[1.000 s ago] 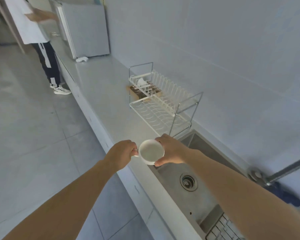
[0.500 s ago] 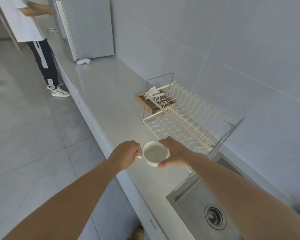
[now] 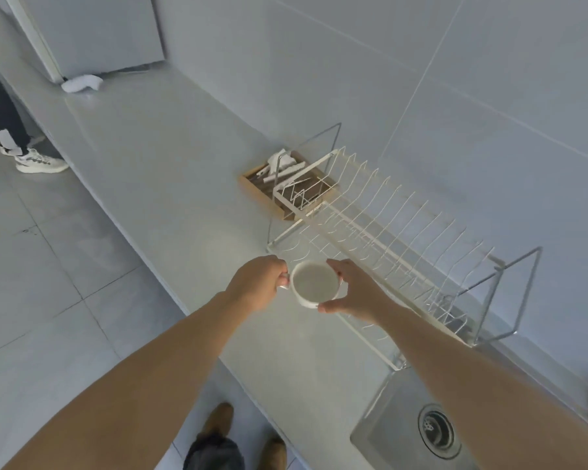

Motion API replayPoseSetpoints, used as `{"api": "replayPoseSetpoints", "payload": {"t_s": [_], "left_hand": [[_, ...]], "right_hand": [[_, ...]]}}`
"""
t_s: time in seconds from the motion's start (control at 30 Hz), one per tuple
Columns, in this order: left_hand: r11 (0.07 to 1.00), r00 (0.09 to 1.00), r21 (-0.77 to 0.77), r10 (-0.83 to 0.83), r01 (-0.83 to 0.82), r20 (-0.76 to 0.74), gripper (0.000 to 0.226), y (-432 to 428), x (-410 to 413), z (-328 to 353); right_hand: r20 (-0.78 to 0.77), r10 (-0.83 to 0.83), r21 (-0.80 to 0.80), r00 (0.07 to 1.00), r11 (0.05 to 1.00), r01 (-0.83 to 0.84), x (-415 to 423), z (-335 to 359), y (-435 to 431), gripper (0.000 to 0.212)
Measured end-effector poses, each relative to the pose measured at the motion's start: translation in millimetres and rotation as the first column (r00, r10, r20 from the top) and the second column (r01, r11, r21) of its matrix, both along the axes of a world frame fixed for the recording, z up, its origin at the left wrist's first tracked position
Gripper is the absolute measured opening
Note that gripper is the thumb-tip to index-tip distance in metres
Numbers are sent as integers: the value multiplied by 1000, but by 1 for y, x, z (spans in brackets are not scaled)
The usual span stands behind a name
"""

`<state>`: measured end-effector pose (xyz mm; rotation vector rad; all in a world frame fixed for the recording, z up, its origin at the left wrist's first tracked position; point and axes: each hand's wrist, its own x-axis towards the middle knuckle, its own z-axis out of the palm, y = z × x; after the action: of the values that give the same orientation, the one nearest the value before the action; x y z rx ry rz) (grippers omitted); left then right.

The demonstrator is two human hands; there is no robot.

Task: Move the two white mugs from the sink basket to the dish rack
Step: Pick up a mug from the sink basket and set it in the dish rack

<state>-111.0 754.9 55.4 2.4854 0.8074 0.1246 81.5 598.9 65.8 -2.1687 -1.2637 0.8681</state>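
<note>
Head cam: both hands on one white mug (image 3: 314, 287), right at the dish rack (image 3: 370, 232).
Left hand (image 3: 257, 286) pinches the handle, right hand (image 3: 348, 290) cups the side, mug above the bench (image 3: 170, 171); I'd lower it level onto the rack's front wires so it can't tip.

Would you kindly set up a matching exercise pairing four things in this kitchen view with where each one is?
Things:
1. mug
2. dish rack
3. wooden tray
4. drain

Places:
A. in the sink bottom
B. on the counter against the wall, empty
C. held between both hands
D. at the rack's far end

Pairs: 1-C, 2-B, 3-D, 4-A
</note>
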Motion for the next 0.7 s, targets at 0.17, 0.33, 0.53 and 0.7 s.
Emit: {"api": "replayPoseSetpoints", "payload": {"t_s": [0.17, 0.33, 0.53, 0.7], "left_hand": [[993, 993, -12, -116, 116, 20, 11, 41, 29, -18], [988, 987, -5, -151, 151, 63, 7, 62, 58, -31], [991, 989, -13, -130, 131, 74, 13, 68, 77, -43], [996, 992, -7, -90, 91, 89, 9, 72, 91, -47]], "right_hand": [[-55, -183, 11, 982, 983, 184, 7, -16, 15, 95], [-38, -318, 54, 947, 946, 320, 15, -31, 28, 88], [-1, -433, 84, 901, 898, 432, 22, -38, 32, 76], [-52, -463, 128, 885, 876, 466, 33, -42, 37, 70]]}}
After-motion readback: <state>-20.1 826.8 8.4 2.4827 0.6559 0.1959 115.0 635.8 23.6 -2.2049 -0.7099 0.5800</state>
